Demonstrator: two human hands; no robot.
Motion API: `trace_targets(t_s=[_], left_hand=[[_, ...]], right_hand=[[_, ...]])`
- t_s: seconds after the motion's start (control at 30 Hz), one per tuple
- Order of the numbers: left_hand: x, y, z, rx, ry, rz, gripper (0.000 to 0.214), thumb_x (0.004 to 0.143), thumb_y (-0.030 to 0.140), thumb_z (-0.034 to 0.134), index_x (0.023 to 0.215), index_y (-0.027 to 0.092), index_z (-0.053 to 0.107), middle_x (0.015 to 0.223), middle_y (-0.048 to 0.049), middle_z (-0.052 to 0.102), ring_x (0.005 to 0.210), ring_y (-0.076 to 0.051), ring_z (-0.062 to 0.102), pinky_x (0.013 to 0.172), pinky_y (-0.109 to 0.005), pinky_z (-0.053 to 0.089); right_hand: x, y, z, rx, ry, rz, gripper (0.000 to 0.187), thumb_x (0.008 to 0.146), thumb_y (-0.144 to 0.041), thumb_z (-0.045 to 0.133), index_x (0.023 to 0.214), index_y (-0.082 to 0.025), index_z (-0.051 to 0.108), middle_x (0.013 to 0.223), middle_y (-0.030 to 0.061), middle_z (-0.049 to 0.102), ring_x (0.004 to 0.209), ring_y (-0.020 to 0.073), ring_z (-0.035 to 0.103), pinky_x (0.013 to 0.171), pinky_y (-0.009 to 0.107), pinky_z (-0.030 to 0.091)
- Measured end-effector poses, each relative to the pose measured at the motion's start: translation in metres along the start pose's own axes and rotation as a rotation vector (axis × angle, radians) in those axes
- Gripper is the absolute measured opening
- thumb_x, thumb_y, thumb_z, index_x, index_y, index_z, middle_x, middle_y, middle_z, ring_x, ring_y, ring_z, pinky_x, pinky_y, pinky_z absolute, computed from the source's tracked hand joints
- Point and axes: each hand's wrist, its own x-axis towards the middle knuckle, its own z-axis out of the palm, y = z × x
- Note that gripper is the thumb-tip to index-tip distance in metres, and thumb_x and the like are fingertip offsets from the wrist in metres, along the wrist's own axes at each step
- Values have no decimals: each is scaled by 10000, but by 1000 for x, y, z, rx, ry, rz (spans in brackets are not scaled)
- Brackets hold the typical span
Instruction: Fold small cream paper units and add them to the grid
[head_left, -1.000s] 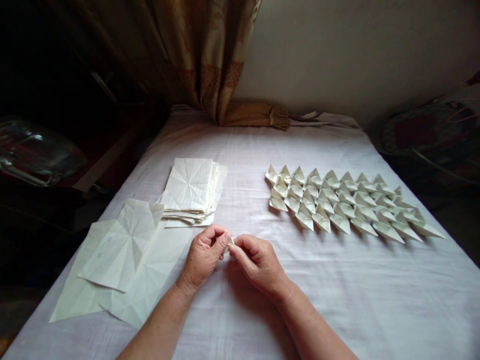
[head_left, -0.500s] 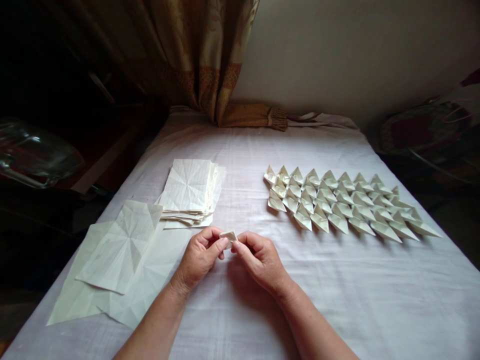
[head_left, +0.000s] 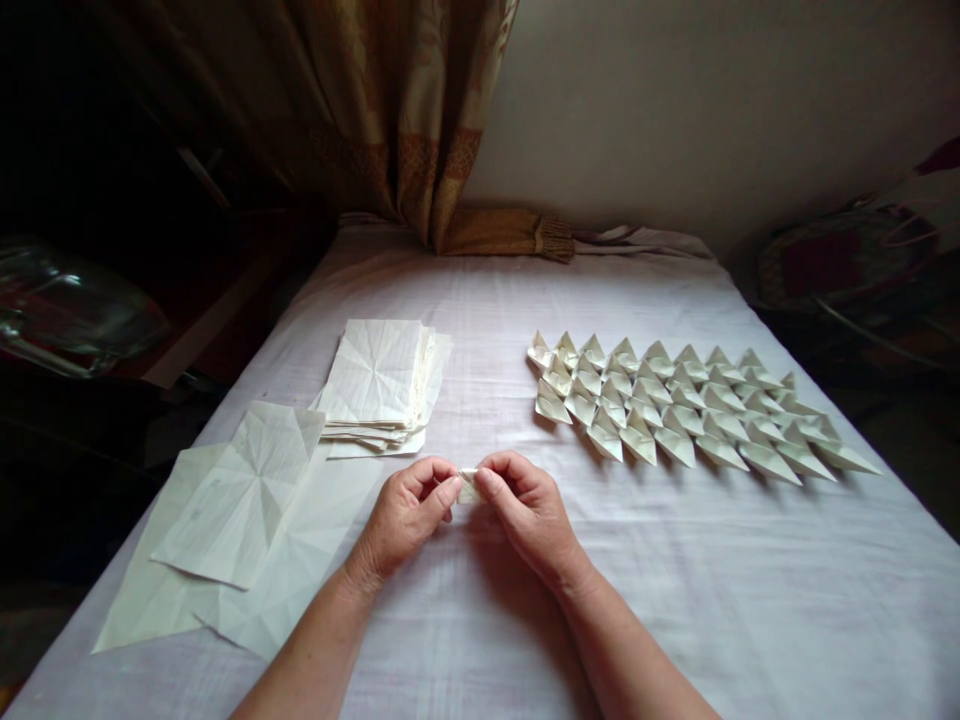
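Between my two hands is a small folded piece of paper (head_left: 468, 487), pale cream and partly covered by my fingers. My left hand (head_left: 411, 508) pinches its left end between thumb and fingers. On the right end, the thumb and curled fingers of my right hand (head_left: 526, 510) press it. Up and to the right stand several rows of small folded paper boats (head_left: 660, 400) with pointed ends. Beyond my left hand lies a stack of creased paper sheets (head_left: 375, 375), its top sheet marked by folds that meet at the centre.
Loose creased sheets (head_left: 247, 490) overlap at the left, beside my left forearm. A pale cloth (head_left: 720, 620) covers the table. At the far edge hangs a gold-brown curtain (head_left: 420, 120), its fringed end resting on the cloth. A clear glass object (head_left: 75, 305) stands in the dark at left.
The folded paper has turned to lie level between my hands. My right thumb has moved up onto its right end. The boats and sheets stay as they were.
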Motion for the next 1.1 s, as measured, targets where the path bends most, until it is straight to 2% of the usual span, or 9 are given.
trace_targets(t_s=[0.23, 0.5, 0.8, 0.93, 1.1], left_hand=[[1, 2, 1, -17, 35, -15, 264, 788, 432, 617, 754, 171, 601, 532, 48, 536, 402, -55, 367, 407, -173, 294], [1, 1, -5, -45, -37, -52, 254, 764, 411, 637, 739, 172, 554, 548, 55, 528, 403, -50, 361, 397, -168, 277], [1, 1, 1, 68, 33, 93, 184, 759, 312, 558, 641, 185, 497, 528, 64, 438, 484, -81, 378, 491, -193, 341], [2, -2, 1, 166, 34, 175, 173, 767, 278, 551, 633, 177, 508, 588, 41, 466, 575, -104, 434, 562, -207, 376], [0, -4, 3, 236, 7, 227, 180, 791, 265, 549, 636, 180, 516, 614, 29, 492, 593, -112, 457, 577, -213, 382]], right_hand=[[0, 1, -1, 13, -13, 21, 211, 850, -364, 580, 737, -186, 578, 648, -19, 534, 598, 111, 473, 561, 218, 402], [0, 0, -4, -41, -65, 10, 226, 855, -371, 582, 724, -187, 590, 657, -7, 560, 619, 121, 493, 586, 227, 421], [-3, 0, 0, -179, -109, -31, 205, 856, -329, 552, 719, -183, 596, 634, -18, 545, 584, 108, 473, 552, 213, 396], [-3, -2, 0, -233, -109, -42, 156, 825, -279, 550, 713, -185, 606, 627, -14, 570, 574, 108, 489, 535, 209, 393], [-3, -3, 2, -277, -65, -83, 150, 778, -240, 523, 633, -199, 535, 566, -35, 513, 535, 100, 447, 509, 209, 362]])
